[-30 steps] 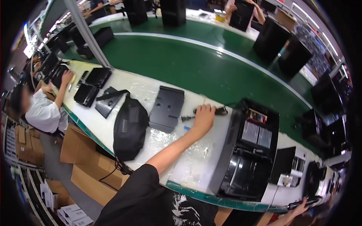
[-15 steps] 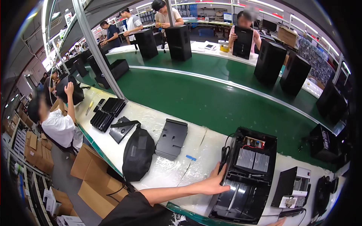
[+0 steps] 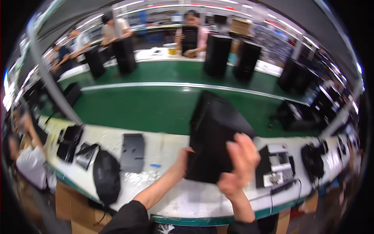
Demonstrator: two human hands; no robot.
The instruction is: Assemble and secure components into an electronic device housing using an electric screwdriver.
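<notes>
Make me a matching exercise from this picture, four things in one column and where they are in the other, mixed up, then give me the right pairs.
Things
1. Black case
2. Blue strip
3. Black bag
4. Yellow container

Places
A. On the near bench, left of the grey panel
B. On the far white table
C. Between the person's left hand and right hand
D. On the near bench, just right of the grey panel

Right pairs: 1-C, 2-D, 3-A, 4-B
</notes>
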